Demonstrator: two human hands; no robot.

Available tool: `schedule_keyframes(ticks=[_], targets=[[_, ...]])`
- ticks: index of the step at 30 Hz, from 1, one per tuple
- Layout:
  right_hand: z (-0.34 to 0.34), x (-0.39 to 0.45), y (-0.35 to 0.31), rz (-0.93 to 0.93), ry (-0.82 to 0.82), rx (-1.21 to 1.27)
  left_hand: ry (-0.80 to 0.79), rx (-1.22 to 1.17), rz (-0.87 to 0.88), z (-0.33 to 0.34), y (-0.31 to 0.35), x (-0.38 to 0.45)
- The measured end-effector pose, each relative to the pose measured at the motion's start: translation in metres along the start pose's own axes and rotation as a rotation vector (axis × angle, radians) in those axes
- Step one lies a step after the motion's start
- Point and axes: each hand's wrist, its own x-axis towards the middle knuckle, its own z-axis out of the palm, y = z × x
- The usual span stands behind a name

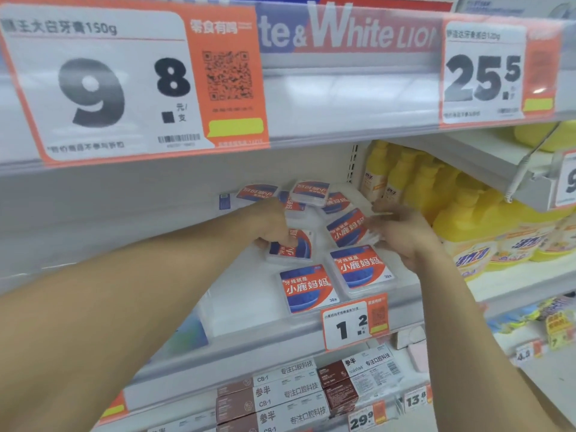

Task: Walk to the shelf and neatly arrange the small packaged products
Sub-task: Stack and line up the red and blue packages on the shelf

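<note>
Several small flat white boxes with orange-and-blue labels lie on a white shelf [249,316]. Two boxes [307,288] [361,266] sit side by side, labels up, near the front edge. My left hand [271,226] grips a turned box [293,247] behind them by its left edge. My right hand [402,235] holds the right side of a tilted box [347,227]. More boxes [310,190] lie scattered and overlapping at the back, partly hidden by my hands.
Yellow bottles [436,194] fill the shelf to the right, close to my right hand. A big price strip [124,82] hangs just overhead. A small price tag [355,322] marks the front edge. Brown-and-white cartons [280,397] lie on the shelf below.
</note>
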Motion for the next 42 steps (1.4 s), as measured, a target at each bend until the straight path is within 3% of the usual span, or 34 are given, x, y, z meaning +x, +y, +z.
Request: schedule_keyframes(ticks=[9,13,16,32,34,36,37,39,42], targets=[[0.0,0.008,0.008,-0.049,-0.133,-0.316,-0.067,-0.27,0.179,0.004,0.0,0.009],[-0.001,0.011,0.008,-0.041,-0.154,-0.291,-0.004,-0.172,0.211,0.007,0.003,0.008],[-0.001,0.011,0.008,-0.019,-0.164,-0.265,-0.04,-0.098,0.224,0.008,0.002,0.006],[-0.008,0.008,0.003,0.077,-0.186,-0.194,-0.058,-0.039,0.205,0.012,0.019,-0.006],[-0.007,0.008,0.003,-0.026,-0.096,-0.341,-0.054,-0.056,0.204,0.014,0.019,-0.005],[0.0,0.01,-0.004,-0.268,0.151,-0.511,-0.047,-0.08,0.199,0.013,0.017,-0.002],[0.006,0.012,-0.013,-0.376,0.24,-0.522,-0.029,-0.093,0.191,0.011,0.016,0.0],[0.021,0.024,-0.033,-0.478,0.208,-0.528,0.07,-0.134,0.195,0.002,0.012,0.003],[0.041,0.05,-0.052,-0.306,-0.035,-0.732,0.315,-0.171,0.249,-0.008,0.002,0.008]])
